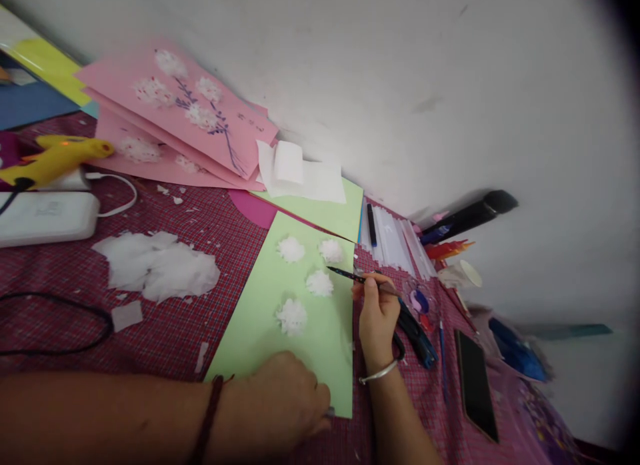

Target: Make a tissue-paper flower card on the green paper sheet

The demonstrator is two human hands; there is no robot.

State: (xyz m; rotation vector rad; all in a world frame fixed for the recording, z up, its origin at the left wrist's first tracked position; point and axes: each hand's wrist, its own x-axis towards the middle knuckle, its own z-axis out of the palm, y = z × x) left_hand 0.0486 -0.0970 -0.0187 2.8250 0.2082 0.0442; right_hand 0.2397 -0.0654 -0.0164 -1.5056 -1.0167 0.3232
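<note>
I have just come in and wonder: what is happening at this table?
A person is working on a pale green sheet bearing four fluffy white flowers. The right hand holds a slim dark brush, its tip over the sheet beside the flowers. The left hand is at the sheet's near end. A pink card further back shows similar flowers with dark branches.

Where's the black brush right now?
In the head view, just right of centre, the black brush is in the right hand, its tip over the green sheet, close to two white puffs.
</note>
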